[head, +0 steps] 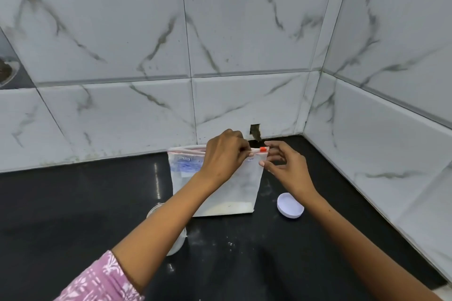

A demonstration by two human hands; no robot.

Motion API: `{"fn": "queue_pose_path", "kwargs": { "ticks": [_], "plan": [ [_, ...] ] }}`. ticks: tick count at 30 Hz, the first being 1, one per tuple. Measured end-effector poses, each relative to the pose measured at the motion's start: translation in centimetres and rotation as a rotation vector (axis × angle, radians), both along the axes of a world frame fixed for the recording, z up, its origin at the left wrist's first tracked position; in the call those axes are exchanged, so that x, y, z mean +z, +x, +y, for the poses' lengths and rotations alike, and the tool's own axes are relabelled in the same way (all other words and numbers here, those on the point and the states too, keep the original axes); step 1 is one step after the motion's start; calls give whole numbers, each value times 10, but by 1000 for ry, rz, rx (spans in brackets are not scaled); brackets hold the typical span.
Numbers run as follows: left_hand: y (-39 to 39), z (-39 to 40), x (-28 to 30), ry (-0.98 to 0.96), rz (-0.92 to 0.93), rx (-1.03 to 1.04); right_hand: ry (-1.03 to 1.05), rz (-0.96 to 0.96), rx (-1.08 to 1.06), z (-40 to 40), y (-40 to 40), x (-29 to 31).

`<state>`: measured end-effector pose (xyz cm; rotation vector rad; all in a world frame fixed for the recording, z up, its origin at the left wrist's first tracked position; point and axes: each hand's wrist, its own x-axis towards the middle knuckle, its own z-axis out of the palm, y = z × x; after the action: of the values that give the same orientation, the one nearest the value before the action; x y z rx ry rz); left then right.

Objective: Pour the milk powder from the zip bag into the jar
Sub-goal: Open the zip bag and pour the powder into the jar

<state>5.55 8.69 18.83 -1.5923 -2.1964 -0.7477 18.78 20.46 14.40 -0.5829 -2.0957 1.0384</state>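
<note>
A clear zip bag (241,186) stands upright on the black counter (73,203), with a thin layer of pale milk powder along its bottom. An orange slider (263,149) sits at the right end of its top strip. My left hand (225,154) pinches the bag's top edge just left of the slider. My right hand (286,166) grips the bag's upper right corner below the slider. The glass jar (179,239) stands left of the bag, mostly hidden under my left forearm; its mouth is open and whitish powder shows inside.
A white jar lid (290,205) lies upside down on the counter right of the bag. Specks of spilled powder (230,243) dot the counter in front. Marble-patterned tiled walls (244,44) close off the back and right side, forming a corner.
</note>
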Motion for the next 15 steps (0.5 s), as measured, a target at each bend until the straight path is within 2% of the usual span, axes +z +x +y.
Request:
{"fn": "queue_pose_path", "kwargs": {
  "ticks": [4, 10, 15],
  "plan": [
    [2, -1, -3, 19, -18, -17, -22, 64, -104, 3, -9, -6],
    [-2, -8, -5, 56, 25, -8, -52, 120, -74, 12, -17, -13],
    [6, 8, 11, 162, -47, 7, -124, 45, -94, 15, -9, -53]
  ]
}}
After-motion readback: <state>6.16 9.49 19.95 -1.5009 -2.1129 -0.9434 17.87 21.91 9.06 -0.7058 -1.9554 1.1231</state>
